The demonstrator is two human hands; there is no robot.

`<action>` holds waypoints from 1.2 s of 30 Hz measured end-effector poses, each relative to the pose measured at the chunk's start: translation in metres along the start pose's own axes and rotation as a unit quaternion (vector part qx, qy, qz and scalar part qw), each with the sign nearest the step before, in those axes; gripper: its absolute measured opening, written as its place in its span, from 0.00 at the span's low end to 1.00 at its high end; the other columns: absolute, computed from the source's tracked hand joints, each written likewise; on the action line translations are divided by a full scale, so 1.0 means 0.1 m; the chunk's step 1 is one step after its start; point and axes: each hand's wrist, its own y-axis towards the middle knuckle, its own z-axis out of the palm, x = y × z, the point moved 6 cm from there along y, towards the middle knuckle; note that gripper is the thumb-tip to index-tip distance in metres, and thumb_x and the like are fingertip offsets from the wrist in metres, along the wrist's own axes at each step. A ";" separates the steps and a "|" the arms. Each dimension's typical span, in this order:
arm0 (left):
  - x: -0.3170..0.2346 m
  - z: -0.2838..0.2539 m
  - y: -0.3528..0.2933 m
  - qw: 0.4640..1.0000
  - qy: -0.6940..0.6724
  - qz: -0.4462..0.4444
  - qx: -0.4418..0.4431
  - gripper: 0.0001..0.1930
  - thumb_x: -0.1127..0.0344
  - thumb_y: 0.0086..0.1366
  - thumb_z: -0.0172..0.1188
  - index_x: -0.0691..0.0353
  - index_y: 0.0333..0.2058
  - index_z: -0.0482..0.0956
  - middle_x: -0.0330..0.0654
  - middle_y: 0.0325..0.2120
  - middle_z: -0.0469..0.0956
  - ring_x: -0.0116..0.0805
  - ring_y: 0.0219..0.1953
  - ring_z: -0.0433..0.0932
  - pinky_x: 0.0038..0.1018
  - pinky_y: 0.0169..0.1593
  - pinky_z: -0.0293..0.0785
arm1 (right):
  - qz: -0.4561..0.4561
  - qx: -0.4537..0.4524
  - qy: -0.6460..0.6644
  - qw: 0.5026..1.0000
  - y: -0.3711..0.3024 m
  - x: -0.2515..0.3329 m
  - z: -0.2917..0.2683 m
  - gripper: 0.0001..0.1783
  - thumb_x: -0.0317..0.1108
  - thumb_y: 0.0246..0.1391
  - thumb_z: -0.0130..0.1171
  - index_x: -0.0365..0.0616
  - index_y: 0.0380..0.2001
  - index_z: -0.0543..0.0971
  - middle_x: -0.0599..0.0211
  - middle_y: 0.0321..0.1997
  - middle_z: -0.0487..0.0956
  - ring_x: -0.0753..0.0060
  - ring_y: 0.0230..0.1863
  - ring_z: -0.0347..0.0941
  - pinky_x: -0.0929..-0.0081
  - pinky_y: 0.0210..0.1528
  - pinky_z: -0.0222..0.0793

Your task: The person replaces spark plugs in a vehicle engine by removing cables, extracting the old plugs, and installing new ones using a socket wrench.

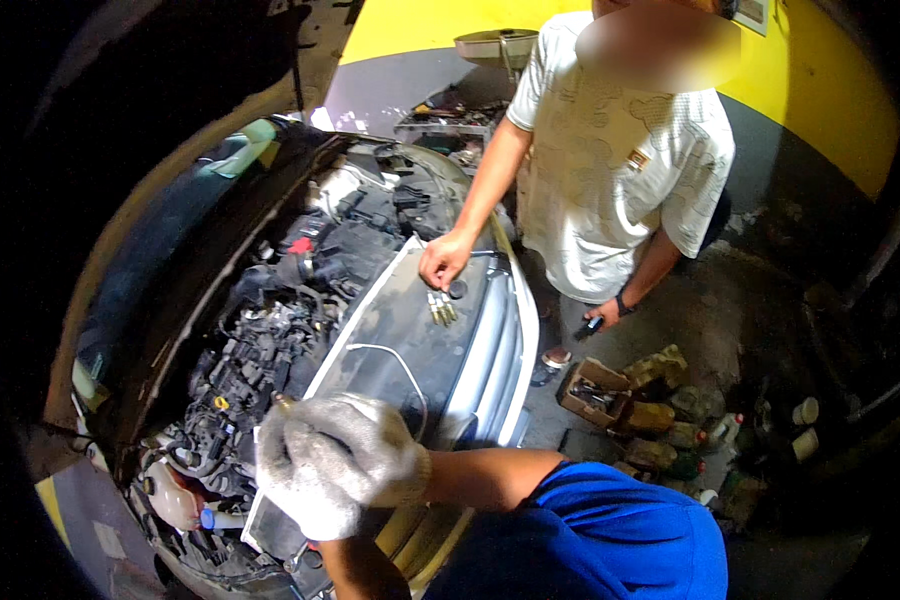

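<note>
My left hand (305, 490) and right hand (380, 440), both in white gloves, are pressed together over the near edge of the open engine bay (270, 320). A small brownish tip (283, 399) shows just above the gloves; I can't tell whether my fingers pinch it, as the gloves hide the grip. The small metal parts (442, 309) lie side by side on the grey front panel (380, 325), beside a dark round piece (458, 289), and a co-worker's hand (446, 261) reaches down just above them. A thin white hose (400, 360) curves across the panel nearer me. I judge the work partway along: the bay is exposed and the parts are set out, but nothing looks closed up yet.
</note>
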 end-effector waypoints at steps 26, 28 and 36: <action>-0.44 0.22 0.03 0.985 0.136 0.103 0.001 0.20 0.54 0.66 0.58 0.70 0.39 0.82 0.51 0.34 0.82 0.39 0.35 0.80 0.31 0.44 0.75 | 0.231 0.046 0.092 0.968 -0.05 -0.47 -0.12 0.15 0.32 0.60 0.56 0.32 0.45 0.80 0.45 0.40 0.82 0.46 0.42 0.81 0.61 0.48 0.74; -0.49 0.24 0.01 0.982 0.152 0.109 0.010 0.18 0.57 0.67 0.58 0.70 0.39 0.82 0.51 0.34 0.82 0.40 0.35 0.80 0.31 0.46 0.75 | 0.242 0.030 0.101 0.965 -0.04 -0.48 -0.09 0.14 0.34 0.61 0.54 0.35 0.42 0.81 0.44 0.38 0.82 0.39 0.40 0.79 0.55 0.46 0.75; -0.25 0.29 0.01 0.999 -0.024 -0.018 -0.022 0.11 0.69 0.69 0.57 0.71 0.43 0.81 0.42 0.35 0.82 0.27 0.36 0.77 0.24 0.45 0.74 | 0.226 0.039 0.138 0.964 -0.19 -0.57 0.02 0.16 0.27 0.58 0.58 0.39 0.49 0.76 0.48 0.38 0.80 0.39 0.36 0.77 0.53 0.43 0.74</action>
